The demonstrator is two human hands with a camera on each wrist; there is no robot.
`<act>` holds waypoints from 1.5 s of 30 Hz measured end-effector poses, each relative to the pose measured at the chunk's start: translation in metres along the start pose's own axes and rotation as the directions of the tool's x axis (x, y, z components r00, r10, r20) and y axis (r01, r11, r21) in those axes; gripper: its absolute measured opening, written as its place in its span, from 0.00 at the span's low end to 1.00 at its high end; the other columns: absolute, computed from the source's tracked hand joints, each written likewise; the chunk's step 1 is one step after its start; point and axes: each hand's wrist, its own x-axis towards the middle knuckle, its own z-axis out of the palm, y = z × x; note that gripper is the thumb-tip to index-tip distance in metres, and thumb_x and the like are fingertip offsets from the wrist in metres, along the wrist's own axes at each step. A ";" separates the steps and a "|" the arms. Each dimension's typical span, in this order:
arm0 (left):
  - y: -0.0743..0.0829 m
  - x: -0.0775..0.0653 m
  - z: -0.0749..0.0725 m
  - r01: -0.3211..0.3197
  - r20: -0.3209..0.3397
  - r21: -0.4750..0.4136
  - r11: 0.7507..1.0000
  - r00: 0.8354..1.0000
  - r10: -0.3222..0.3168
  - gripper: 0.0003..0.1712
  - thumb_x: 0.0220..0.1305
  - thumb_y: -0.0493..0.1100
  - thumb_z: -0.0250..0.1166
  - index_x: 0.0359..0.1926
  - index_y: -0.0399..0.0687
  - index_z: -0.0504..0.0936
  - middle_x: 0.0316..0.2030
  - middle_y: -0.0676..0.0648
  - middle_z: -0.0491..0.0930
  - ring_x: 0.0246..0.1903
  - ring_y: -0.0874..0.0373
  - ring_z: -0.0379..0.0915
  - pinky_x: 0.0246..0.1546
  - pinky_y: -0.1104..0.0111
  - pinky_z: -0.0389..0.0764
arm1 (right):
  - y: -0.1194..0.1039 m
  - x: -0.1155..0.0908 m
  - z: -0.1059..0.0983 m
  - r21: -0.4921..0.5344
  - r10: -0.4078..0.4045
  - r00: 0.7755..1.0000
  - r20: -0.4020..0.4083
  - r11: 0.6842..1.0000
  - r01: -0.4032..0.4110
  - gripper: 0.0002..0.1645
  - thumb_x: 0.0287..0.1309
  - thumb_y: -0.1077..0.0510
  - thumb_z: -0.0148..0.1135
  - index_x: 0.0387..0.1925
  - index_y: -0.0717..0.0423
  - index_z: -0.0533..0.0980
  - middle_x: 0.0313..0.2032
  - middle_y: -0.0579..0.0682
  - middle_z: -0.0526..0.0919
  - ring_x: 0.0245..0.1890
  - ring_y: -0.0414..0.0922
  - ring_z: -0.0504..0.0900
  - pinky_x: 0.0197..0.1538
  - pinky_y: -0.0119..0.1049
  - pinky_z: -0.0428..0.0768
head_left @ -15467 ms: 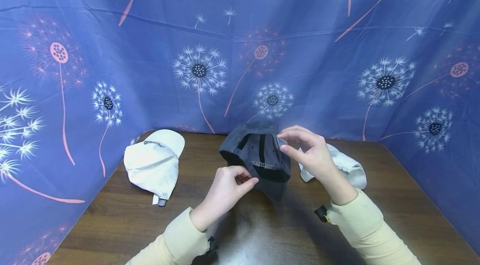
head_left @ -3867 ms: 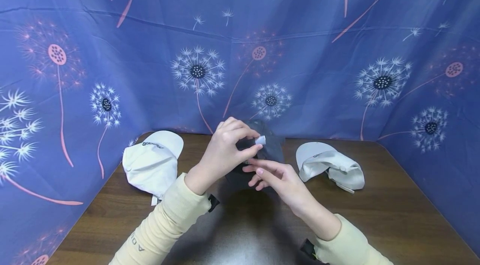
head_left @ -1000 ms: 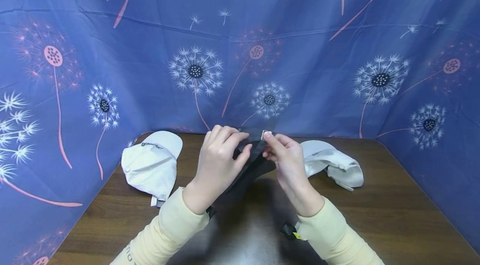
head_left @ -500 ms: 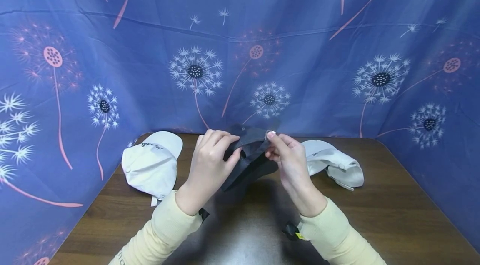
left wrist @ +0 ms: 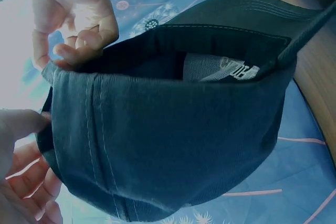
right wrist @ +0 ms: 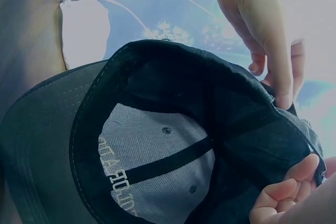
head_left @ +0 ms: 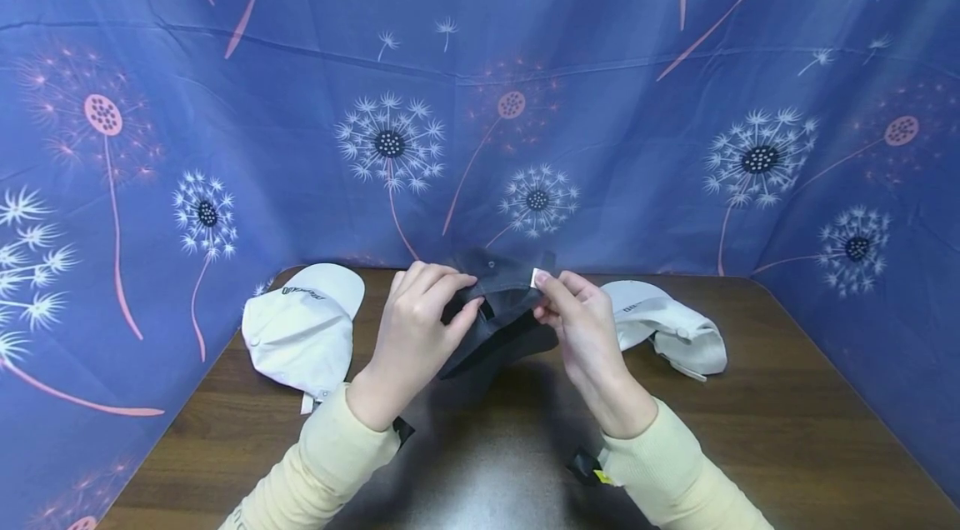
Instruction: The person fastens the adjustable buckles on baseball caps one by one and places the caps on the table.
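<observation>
A dark baseball cap (head_left: 501, 322) is held up above the table by both hands. My left hand (head_left: 416, 330) pinches the edge of its back opening between thumb and fingers. At the other side of that opening, my right hand (head_left: 581, 326) pinches the strap end, where a small bright clasp (head_left: 536, 277) shows by the thumb. In the left wrist view the cap's crown (left wrist: 173, 135) faces the camera. The right wrist view looks inside, at a grey mesh lining (right wrist: 157, 156) with reversed lettering. The strap between the hands is partly hidden.
On the left of the brown wooden table (head_left: 795, 438) lies a white cap (head_left: 303, 330), its brim toward the back. Another white cap (head_left: 671, 326) rests behind my right hand. A blue dandelion-print cloth (head_left: 480, 30) hangs around the table's back and sides.
The clasp was in my left hand several seconds ago; my right hand holds it now. Within the last second my left hand has shifted left and the cap has tilted, showing more of its back.
</observation>
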 end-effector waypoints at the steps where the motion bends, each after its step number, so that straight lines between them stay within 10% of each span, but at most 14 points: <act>1: -0.001 0.000 -0.001 0.002 0.004 -0.012 1.000 1.000 -0.002 0.13 0.48 0.45 0.68 0.36 0.46 0.82 0.31 0.52 0.79 0.34 0.58 0.70 0.32 0.65 0.65 | 0.000 0.000 0.000 -0.001 0.000 1.000 0.002 1.000 0.000 0.11 0.51 0.59 0.62 0.17 0.57 0.74 0.14 0.45 0.74 0.16 0.39 0.71 0.25 0.28 0.72; 10: -0.013 -0.002 -0.011 0.058 0.038 -0.094 0.994 0.998 -0.055 0.19 0.50 0.52 0.66 0.38 0.44 0.81 0.34 0.51 0.80 0.37 0.58 0.71 0.47 0.64 0.68 | 0.001 0.001 -0.007 0.000 -0.003 1.000 0.010 1.000 0.003 0.09 0.52 0.59 0.61 0.19 0.55 0.75 0.15 0.45 0.75 0.15 0.39 0.72 0.25 0.28 0.73; 20: -0.033 -0.006 -0.017 0.231 0.113 -0.065 0.971 0.968 -0.223 0.15 0.51 0.46 0.66 0.39 0.44 0.80 0.34 0.50 0.79 0.37 0.59 0.70 0.37 0.66 0.70 | -0.001 0.001 -0.015 -0.008 -0.010 0.999 0.031 1.000 0.010 0.10 0.52 0.58 0.61 0.19 0.55 0.73 0.15 0.45 0.74 0.15 0.39 0.72 0.25 0.28 0.73; 24: -0.039 -0.007 -0.017 0.388 0.242 -0.038 0.921 0.898 -0.368 0.20 0.53 0.53 0.63 0.43 0.46 0.79 0.38 0.51 0.79 0.41 0.57 0.72 0.42 0.62 0.70 | -0.002 0.001 -0.019 -0.015 -0.001 0.999 0.046 1.000 0.002 0.11 0.52 0.57 0.61 0.18 0.54 0.73 0.14 0.44 0.73 0.14 0.38 0.71 0.24 0.27 0.71; 29: -0.046 -0.007 -0.015 0.576 0.439 -0.049 0.816 0.746 -0.500 0.28 0.53 0.62 0.59 0.48 0.50 0.75 0.44 0.52 0.77 0.44 0.58 0.74 0.45 0.61 0.73 | -0.003 0.002 -0.025 -0.009 0.012 0.998 0.064 1.000 -0.012 0.11 0.52 0.56 0.61 0.18 0.54 0.72 0.14 0.44 0.72 0.15 0.38 0.69 0.23 0.27 0.70; 36: -0.054 -0.009 -0.008 0.754 0.659 -0.129 0.644 0.550 -0.513 0.33 0.50 0.64 0.60 0.53 0.50 0.72 0.49 0.49 0.76 0.49 0.56 0.72 0.48 0.61 0.73 | -0.003 0.003 -0.032 -0.007 0.048 0.995 0.087 0.999 -0.048 0.12 0.53 0.56 0.60 0.19 0.54 0.71 0.13 0.45 0.69 0.15 0.39 0.68 0.23 0.27 0.70; 45: -0.051 -0.009 0.000 0.799 0.721 -0.137 0.585 0.485 -0.495 0.34 0.51 0.60 0.62 0.55 0.47 0.70 0.50 0.48 0.75 0.49 0.56 0.72 0.44 0.63 0.75 | -0.005 0.003 -0.039 -0.058 0.082 0.987 0.139 0.996 -0.074 0.14 0.54 0.55 0.60 0.18 0.53 0.69 0.16 0.44 0.72 0.16 0.38 0.70 0.23 0.27 0.69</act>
